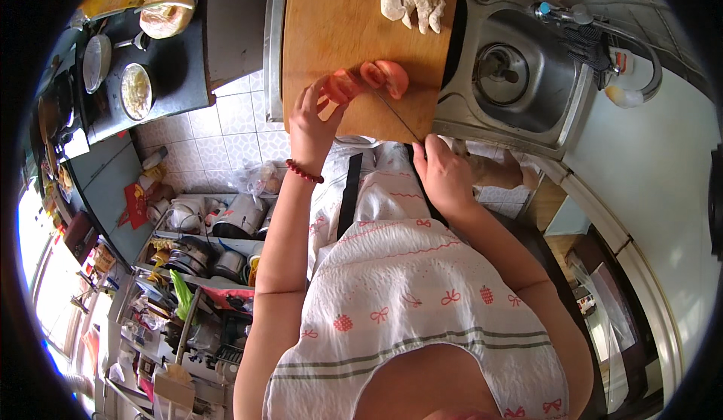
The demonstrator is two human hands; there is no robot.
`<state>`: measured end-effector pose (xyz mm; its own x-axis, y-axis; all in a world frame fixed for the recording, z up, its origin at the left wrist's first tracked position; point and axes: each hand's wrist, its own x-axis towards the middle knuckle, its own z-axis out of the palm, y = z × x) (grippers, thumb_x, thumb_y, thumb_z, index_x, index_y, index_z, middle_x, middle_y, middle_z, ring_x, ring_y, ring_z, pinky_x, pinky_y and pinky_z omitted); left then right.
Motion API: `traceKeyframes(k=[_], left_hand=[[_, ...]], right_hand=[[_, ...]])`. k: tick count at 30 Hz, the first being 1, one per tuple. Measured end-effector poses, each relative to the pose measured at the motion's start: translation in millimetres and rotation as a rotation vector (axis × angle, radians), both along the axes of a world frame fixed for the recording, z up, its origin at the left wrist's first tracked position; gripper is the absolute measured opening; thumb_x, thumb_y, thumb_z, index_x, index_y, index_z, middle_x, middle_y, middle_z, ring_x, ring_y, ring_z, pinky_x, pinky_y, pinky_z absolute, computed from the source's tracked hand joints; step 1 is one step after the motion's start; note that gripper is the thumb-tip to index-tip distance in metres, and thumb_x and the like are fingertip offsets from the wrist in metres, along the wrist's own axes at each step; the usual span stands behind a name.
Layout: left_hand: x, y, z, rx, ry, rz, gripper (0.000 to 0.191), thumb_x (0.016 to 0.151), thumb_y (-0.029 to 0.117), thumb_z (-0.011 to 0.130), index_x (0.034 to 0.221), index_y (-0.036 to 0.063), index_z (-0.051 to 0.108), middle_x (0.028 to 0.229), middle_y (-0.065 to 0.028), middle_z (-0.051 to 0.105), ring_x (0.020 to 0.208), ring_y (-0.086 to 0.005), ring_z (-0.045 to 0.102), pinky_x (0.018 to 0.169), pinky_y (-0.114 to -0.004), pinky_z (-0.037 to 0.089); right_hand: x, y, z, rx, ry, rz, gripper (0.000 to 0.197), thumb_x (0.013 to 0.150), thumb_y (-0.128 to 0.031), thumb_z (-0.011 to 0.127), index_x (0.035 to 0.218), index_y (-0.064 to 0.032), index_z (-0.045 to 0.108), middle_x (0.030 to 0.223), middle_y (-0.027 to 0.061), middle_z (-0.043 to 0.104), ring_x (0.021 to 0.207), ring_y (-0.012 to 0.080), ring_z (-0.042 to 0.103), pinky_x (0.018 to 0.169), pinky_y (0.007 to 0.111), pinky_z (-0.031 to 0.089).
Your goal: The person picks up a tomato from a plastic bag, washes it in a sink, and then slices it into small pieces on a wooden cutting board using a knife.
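Note:
A wooden cutting board [327,24] lies before me with cut tomato on it. My left hand [313,115], wearing a red bead bracelet [304,171], holds tomato pieces [342,85] near the board's left edge, fingertips around them. In my right hand [443,171] is the handle of a knife [395,113]; its thin blade runs up and left between the held pieces and more tomato pieces [390,78] on the right. At the board's far right lie several pale, whitish lumps [412,4], whose kind I cannot tell.
Right of the board is a stainless steel sink [528,81] with a faucet [565,14]. A bowl of pale food [136,91] stands on the dark counter [175,81] at left. Shelves with pots [189,256] are at lower left. An animal with tan fur [497,170] is below the sink.

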<state>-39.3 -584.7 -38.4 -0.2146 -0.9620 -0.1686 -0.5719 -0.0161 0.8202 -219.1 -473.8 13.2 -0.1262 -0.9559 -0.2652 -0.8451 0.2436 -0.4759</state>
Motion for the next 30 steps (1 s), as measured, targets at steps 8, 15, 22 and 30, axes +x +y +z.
traceKeyframes(k=[8, 15, 22, 30], left_hand=[[-1, 0, 0, -0.054, -0.071, -0.032, 0.040, 0.070, 0.001, 0.069, 0.107, -0.0004, 0.054, 0.096, -0.0125, 0.062, 0.088, -0.0205, 0.062, 0.074, -0.029, 0.053], [1, 1, -2, -0.048, -0.030, -0.014, 0.039, 0.069, 0.001, 0.069, 0.106, 0.0011, 0.056, 0.094, -0.0116, 0.062, 0.085, -0.0208, 0.063, 0.072, -0.029, 0.053], [5, 1, -5, -0.026, -0.024, 0.015, 0.039, 0.068, 0.001, 0.069, 0.105, 0.0022, 0.057, 0.094, -0.0122, 0.062, 0.084, -0.0220, 0.063, 0.072, -0.029, 0.053], [6, 1, -6, -0.002, 0.005, 0.009, 0.040, 0.068, 0.000, 0.069, 0.107, 0.0016, 0.056, 0.096, -0.0112, 0.062, 0.087, -0.0209, 0.063, 0.073, -0.028, 0.053]], right_hand=[[16, -6, -4, -0.023, 0.013, 0.027, 0.022, 0.083, -0.021, 0.056, 0.074, -0.0062, 0.043, 0.063, 0.0107, 0.054, 0.049, 0.0276, 0.055, 0.042, 0.036, 0.043], [33, -31, -9, -0.057, 0.041, 0.055, 0.023, 0.084, -0.025, 0.053, 0.073, -0.0078, 0.043, 0.061, 0.0097, 0.052, 0.048, 0.0263, 0.054, 0.040, 0.036, 0.043], [33, -32, -12, -0.013, -0.022, 0.038, 0.022, 0.084, -0.024, 0.052, 0.074, -0.0064, 0.043, 0.057, 0.0114, 0.053, 0.050, 0.0272, 0.055, 0.042, 0.036, 0.044], [47, -58, -29, 0.002, -0.075, 0.015, 0.019, 0.086, -0.023, 0.048, 0.078, -0.0067, 0.042, 0.052, 0.0130, 0.054, 0.044, 0.0304, 0.056, 0.037, 0.040, 0.043]])
